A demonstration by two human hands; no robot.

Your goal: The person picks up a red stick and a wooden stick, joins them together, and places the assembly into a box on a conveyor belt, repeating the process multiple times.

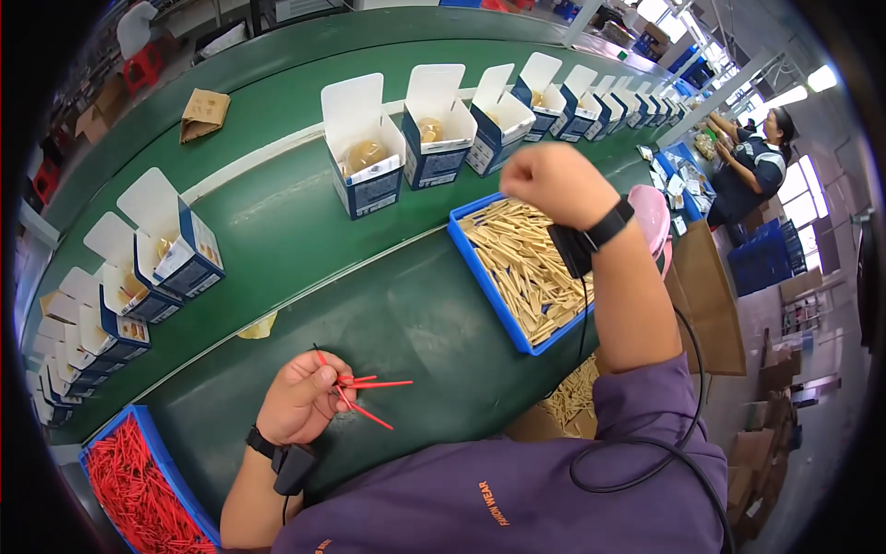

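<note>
My left hand (303, 395) is closed on several thin red sticks (374, 381) with dark tips, which fan out from the fingertips above the dark green work surface. Raised above the far end of a blue tray (485, 283), my right hand (561, 181) is curled closed. Its fingertips are turned away, so what it may hold is hidden. Pale wooden sticks (521, 268) with flat ends fill that tray. Just beyond my right hand stands an open blue and white carton (498, 138).
A green conveyor (268, 222) carries rows of open cartons (369, 189) with rounded tan contents. At lower left is a blue tray (170, 462) of red sticks. A cardboard piece (204, 115) lies on the belt. Another person (752, 171) works at far right. Cables hang along my right arm.
</note>
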